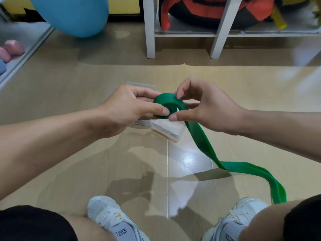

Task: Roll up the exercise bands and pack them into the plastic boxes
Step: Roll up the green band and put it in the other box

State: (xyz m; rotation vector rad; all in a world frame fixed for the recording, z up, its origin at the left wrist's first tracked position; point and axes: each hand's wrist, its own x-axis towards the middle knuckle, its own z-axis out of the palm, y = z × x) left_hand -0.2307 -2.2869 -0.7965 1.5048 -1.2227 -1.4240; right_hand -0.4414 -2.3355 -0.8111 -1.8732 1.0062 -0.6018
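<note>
A green exercise band (199,136) is partly wound into a roll (164,102) held above the floor in the middle of the view. My left hand (128,108) grips the roll from the left, thumb on its near face. My right hand (201,106) pinches the roll from the right, fingers on its top edge and thumb at its near side. The loose tail of the band runs down to the right and lies on the floor by my right knee. Clear plastic boxes (171,131) sit on the floor under my hands, partly hidden by them.
A white shelf frame (150,32) stands at the back with an orange and black bag (208,13) on it. A blue exercise ball (73,14) sits at the back left. Pink dumbbells (12,49) lie at the far left. My white shoes (107,218) are near the bottom.
</note>
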